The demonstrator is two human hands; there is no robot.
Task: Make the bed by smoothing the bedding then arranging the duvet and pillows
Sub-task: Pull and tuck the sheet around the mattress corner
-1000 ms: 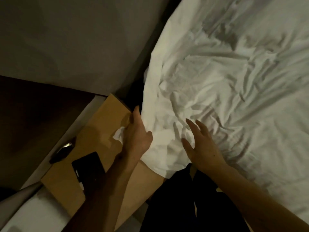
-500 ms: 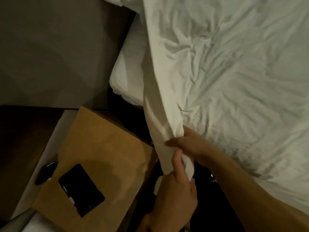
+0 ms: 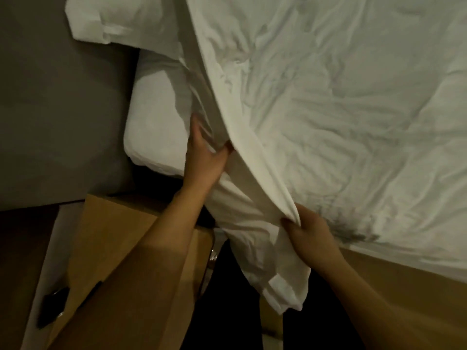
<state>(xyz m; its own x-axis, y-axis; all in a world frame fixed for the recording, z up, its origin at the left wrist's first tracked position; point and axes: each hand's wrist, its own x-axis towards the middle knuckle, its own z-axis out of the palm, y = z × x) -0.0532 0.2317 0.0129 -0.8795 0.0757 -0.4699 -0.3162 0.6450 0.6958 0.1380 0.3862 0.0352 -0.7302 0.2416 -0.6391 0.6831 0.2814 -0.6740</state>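
Currently see left hand (image 3: 204, 157) clenched on duvet (image 3: 328, 109) edge near mattress (image 3: 154, 127) corner; right hand (image 3: 307, 232) pinching same edge lower down, corner dangling off bed side.

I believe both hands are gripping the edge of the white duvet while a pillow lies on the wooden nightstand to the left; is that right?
Not quite. The head view shows the left hand and right hand both gripping the duvet edge, but the pillow lies on the bed, under the lifted duvet, not on the nightstand, which carries only a dark flat object.
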